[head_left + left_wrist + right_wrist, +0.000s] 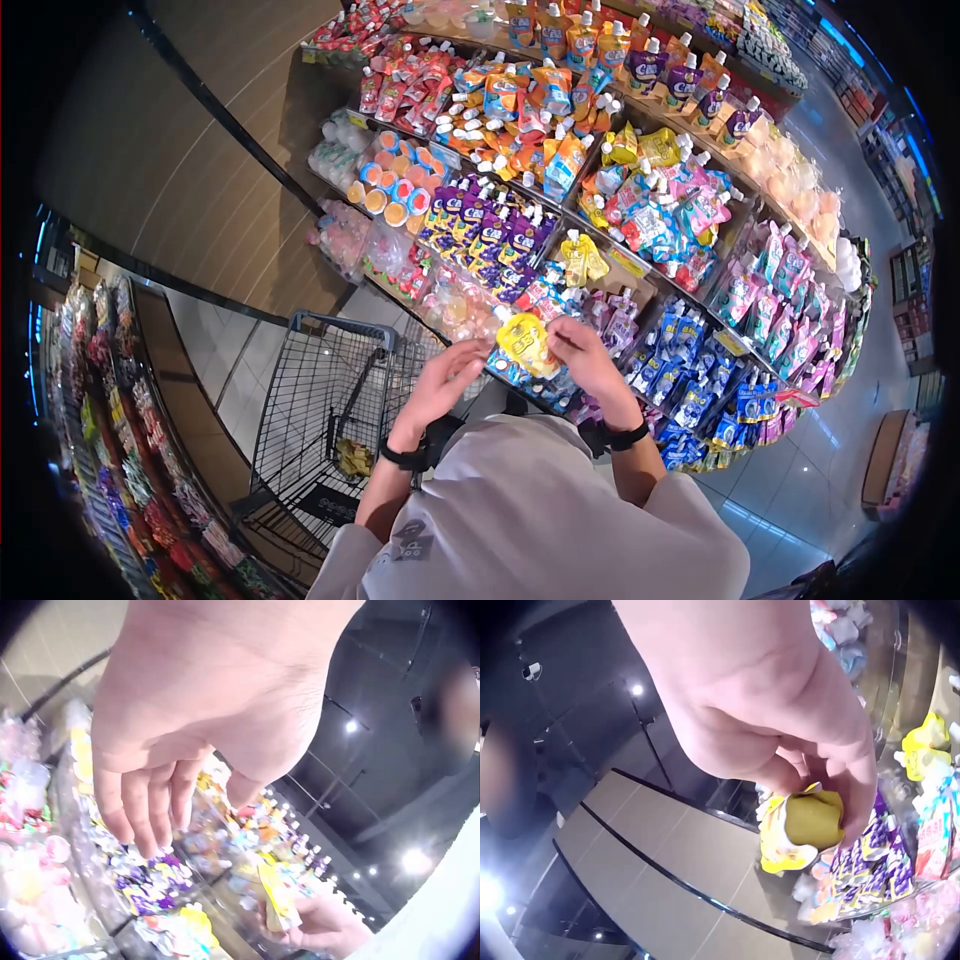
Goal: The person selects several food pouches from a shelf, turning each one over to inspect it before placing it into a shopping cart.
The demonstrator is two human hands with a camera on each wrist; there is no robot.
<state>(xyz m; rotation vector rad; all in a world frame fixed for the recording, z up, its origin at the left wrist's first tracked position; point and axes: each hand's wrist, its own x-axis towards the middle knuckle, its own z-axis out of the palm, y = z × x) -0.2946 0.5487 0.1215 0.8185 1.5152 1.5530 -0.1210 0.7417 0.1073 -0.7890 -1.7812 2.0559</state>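
Note:
My right hand pinches a yellow spouted jelly pouch by its edge, its white cap toward the upper left. The right wrist view shows the pouch from its bottom end, between thumb and fingers. Just left of the pouch, my left hand has relaxed, slightly bent fingers and holds nothing. In the left wrist view, that hand hangs apart from the pouch. Beyond both hands, purple jelly pouches and another yellow pouch lie in the display bins.
A tiered display of jelly pouches and cups curves ahead, with blue packets at right. A black wire shopping cart stands at my left, a yellow packet inside. Behind it is a snack shelf.

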